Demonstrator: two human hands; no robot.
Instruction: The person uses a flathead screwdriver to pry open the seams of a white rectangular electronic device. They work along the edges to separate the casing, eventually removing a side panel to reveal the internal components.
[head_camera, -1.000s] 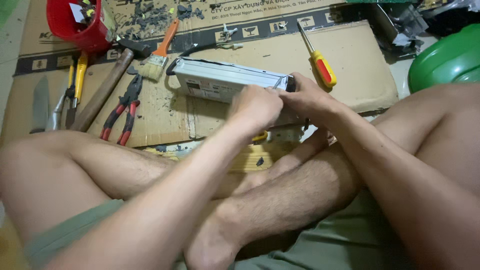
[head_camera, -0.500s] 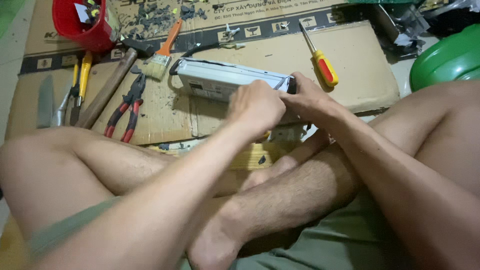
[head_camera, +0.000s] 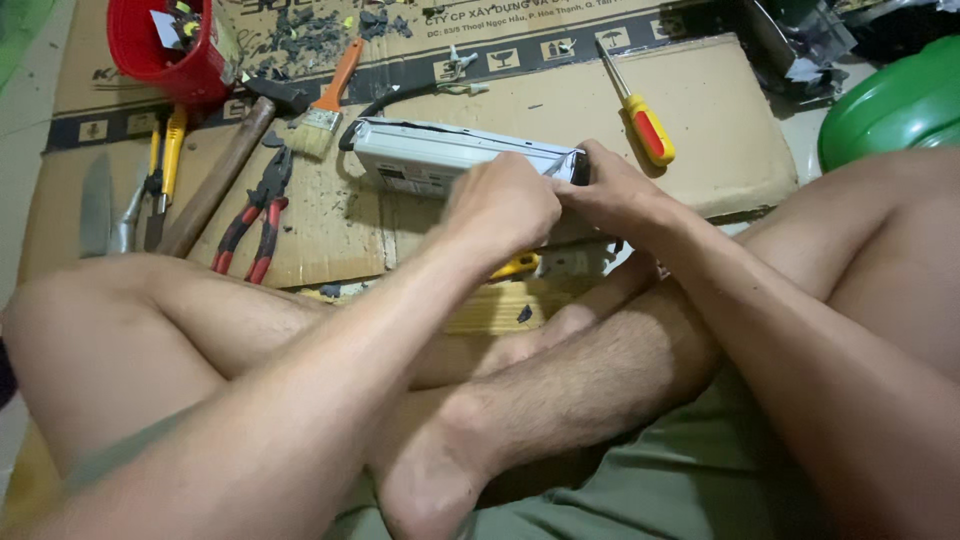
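crossed bare legs (head_camera: 560, 390) fill the near view. above them the left hand (head_camera: 503, 205) is curled shut over the near edge of a flat metal box (head_camera: 440, 160), and the right hand (head_camera: 612, 192) clamps the box's right end. the box lies on flattened cardboard (head_camera: 720, 150). beyond lie red-handled pliers (head_camera: 255, 215), a hammer (head_camera: 225, 170), a paintbrush (head_camera: 325, 105), a yellow-and-red screwdriver (head_camera: 640, 120) and a red bucket (head_camera: 165, 45).

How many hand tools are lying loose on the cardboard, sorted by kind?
Screwdriver: 1
Paintbrush: 1
Hammer: 1
Red-handled pliers: 1
Yellow-handled pliers: 1
Total: 5
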